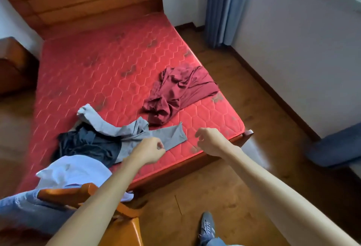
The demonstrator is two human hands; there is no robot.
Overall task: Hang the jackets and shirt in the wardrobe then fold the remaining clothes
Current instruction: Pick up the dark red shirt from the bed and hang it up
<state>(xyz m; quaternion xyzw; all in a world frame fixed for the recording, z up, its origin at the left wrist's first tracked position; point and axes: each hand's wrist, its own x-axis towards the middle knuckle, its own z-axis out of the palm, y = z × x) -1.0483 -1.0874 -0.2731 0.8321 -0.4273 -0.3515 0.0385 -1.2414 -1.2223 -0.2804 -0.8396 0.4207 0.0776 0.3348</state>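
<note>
The left hand (150,149) is pinching the edge of the grey clothes (172,135) lying on the red bed (97,66). The right hand (210,141) is hanging loose above the bed, gripping nothing. A dark red shirt (175,91) is lying nearby.

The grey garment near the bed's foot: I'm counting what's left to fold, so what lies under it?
A dark navy garment shows beneath the grey garment; anything further under it is covered.
</note>
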